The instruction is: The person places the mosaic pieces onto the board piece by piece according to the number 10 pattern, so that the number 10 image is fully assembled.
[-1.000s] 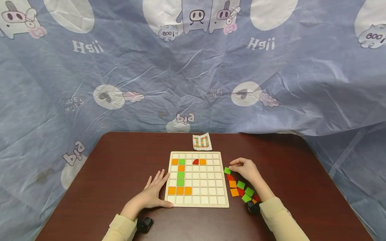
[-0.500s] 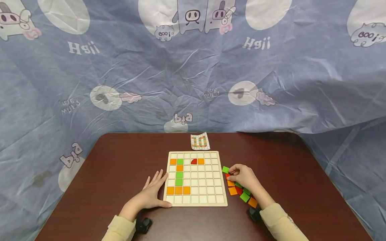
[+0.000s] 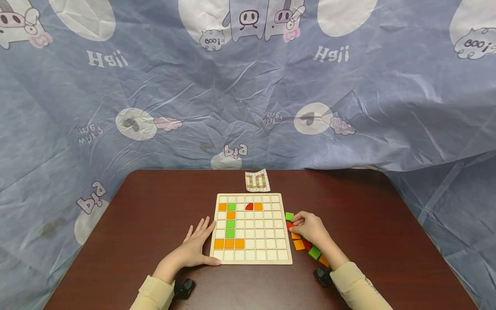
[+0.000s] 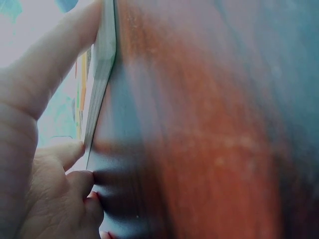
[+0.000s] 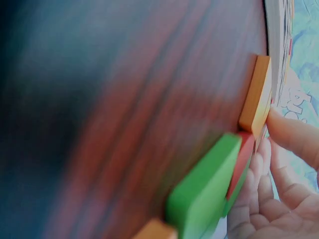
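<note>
A pale wooden grid board (image 3: 260, 263) lies on the table with orange and green square tiles and one red quarter-circle tile (image 3: 249, 206) in its cells. My left hand (image 3: 193, 249) rests against the board's left edge, fingers straight and spread, thumb at the near left corner; the left wrist view shows the thumb (image 4: 55, 55) along the board's side. Right of the board, my right hand (image 3: 313, 229) pinches a loose red tile (image 3: 289, 225) between thumb and forefinger. A green tile (image 3: 289, 216) lies just beyond its fingertips. An orange tile (image 3: 296, 236) sits beneath the hand.
Several loose tiles trail toward me under the right forearm, among them an orange tile (image 3: 299, 245) and a green tile (image 3: 314, 252). Behind the board lies a small pattern card (image 3: 257, 181). A blue printed cloth (image 3: 248, 86) hangs behind the dark brown table (image 3: 166, 193).
My right hand has come down from beside the green tile to the red one below it, and the red tile has shifted slightly left toward the board. My left hand stays in place.
</note>
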`<act>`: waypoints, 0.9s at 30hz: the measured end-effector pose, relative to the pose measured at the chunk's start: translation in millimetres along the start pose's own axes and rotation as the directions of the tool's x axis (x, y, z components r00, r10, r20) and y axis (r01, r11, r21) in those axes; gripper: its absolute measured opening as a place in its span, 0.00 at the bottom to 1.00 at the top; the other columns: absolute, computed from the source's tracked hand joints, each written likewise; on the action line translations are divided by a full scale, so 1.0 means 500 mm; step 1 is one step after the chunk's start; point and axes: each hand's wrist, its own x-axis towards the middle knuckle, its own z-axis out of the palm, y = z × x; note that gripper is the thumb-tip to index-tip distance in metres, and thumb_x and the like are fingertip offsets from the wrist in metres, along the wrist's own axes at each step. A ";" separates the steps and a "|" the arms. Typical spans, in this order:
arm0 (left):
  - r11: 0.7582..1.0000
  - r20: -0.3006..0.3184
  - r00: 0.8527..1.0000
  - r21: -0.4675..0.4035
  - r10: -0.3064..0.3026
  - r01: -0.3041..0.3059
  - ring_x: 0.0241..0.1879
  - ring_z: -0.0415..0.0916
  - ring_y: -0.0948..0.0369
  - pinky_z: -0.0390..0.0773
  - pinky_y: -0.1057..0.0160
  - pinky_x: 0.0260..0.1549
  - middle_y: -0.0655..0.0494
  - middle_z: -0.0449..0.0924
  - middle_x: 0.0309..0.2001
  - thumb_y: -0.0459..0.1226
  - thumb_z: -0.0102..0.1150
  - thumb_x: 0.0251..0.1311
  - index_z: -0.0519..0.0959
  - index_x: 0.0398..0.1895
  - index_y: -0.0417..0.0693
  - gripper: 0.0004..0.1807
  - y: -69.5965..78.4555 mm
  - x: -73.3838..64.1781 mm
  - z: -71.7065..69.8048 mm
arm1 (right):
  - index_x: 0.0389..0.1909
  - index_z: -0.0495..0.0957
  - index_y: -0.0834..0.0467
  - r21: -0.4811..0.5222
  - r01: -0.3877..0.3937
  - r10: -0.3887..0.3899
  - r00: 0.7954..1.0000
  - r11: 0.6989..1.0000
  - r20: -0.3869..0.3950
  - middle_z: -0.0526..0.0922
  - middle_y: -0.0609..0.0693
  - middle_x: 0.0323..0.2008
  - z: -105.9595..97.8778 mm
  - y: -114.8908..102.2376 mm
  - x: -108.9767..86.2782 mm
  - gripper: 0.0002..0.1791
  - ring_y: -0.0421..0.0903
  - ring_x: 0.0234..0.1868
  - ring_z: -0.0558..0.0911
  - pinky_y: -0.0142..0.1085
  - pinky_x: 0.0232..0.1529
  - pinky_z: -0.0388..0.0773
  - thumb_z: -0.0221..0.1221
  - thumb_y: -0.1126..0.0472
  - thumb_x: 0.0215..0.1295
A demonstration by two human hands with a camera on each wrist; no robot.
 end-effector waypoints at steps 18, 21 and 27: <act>1.000 0.002 1.000 0.013 0.002 -0.002 0.79 0.30 0.42 0.29 0.34 0.72 0.40 0.34 0.79 0.55 0.76 0.44 0.47 0.79 0.43 0.65 0.000 0.001 -0.002 | 0.35 0.83 0.62 -0.081 0.044 -0.044 0.999 0.996 0.010 0.84 0.51 0.31 0.011 -0.023 0.001 0.11 0.44 0.33 0.80 0.38 0.37 0.79 0.70 0.68 0.49; 1.000 0.002 1.000 0.007 0.006 -0.006 0.79 0.30 0.42 0.29 0.34 0.72 0.40 0.34 0.79 0.55 0.76 0.44 0.47 0.79 0.43 0.65 0.000 0.001 -0.001 | 0.35 0.82 0.62 -0.100 0.057 -0.054 0.998 0.993 0.029 0.83 0.51 0.31 0.009 -0.022 0.003 0.12 0.44 0.33 0.79 0.38 0.36 0.78 0.70 0.68 0.48; 1.000 0.006 1.000 -0.003 0.006 -0.006 0.78 0.30 0.41 0.29 0.34 0.72 0.39 0.35 0.79 0.55 0.77 0.44 0.47 0.79 0.43 0.65 -0.001 -0.001 -0.001 | 0.34 0.80 0.61 -0.104 0.067 -0.061 0.996 0.992 0.060 0.81 0.51 0.31 0.006 -0.018 0.005 0.12 0.44 0.32 0.77 0.36 0.36 0.76 0.71 0.68 0.47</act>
